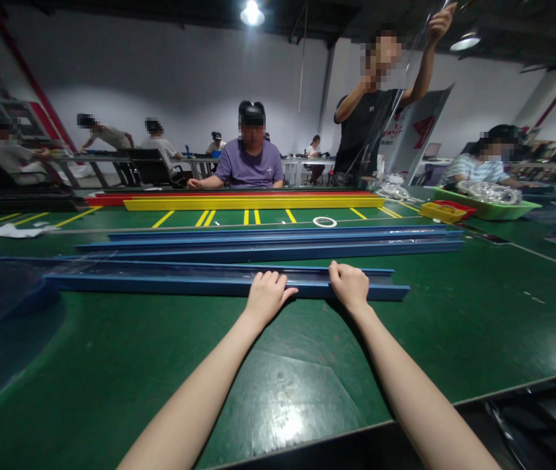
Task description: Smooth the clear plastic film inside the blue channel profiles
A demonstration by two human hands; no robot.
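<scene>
A long blue channel [160, 284] lies across the green table in front of me, with what looks like clear plastic film inside it. My left hand [268, 297] is closed over its near wall, fingers curled inside and the thumb pointing right. Further right, toward the channel's right end, my right hand [350, 286] is closed in a fist-like grip on the same wall. Its fingertips are hidden, so anything small inside that grip cannot be made out. Just behind, more blue channels [278, 250] lie roughly parallel.
Yellow channels [253, 203] and red ones lie farther back. A white ring [325, 222] rests near them. At the right are a yellow tray [442, 212] and a green tray [503, 207] holding clear coils. Co-workers sit and stand beyond; one holds up a clear strip.
</scene>
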